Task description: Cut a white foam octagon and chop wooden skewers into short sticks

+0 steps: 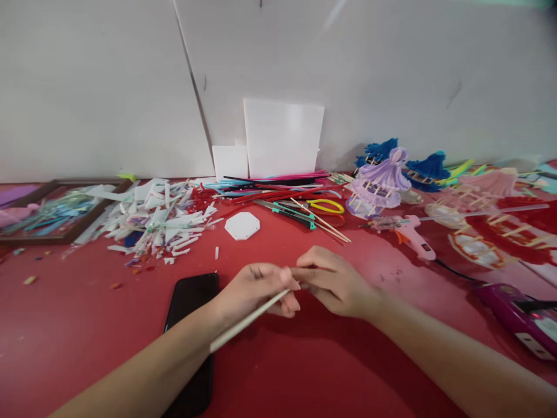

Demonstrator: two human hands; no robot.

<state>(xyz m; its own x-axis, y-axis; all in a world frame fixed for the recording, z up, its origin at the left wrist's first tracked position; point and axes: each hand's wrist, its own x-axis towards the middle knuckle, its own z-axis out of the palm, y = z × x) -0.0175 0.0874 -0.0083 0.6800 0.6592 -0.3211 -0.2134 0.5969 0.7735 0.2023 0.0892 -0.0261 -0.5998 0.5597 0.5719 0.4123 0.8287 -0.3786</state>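
My left hand is closed, pinching a thin wooden stick between thumb and fingers. One end of the stick points down toward the lower left, over my left forearm. My right hand meets it at the fingertips, its fingers closed around the stick's far part, which is mostly hidden. Both hands hover above the red table. Behind them lies a white octagonal plate with small holes near its edge. Loose wooden sticks rest farther back, beside a green-and-black utility knife.
A black phone lies under my left forearm. White scraps are heaped at left, near a brown frame. Pipe cleaners and yellow-handled scissors lie behind. At right are a pink glue gun, a lilac canopy-shaped craft and a purple power strip.
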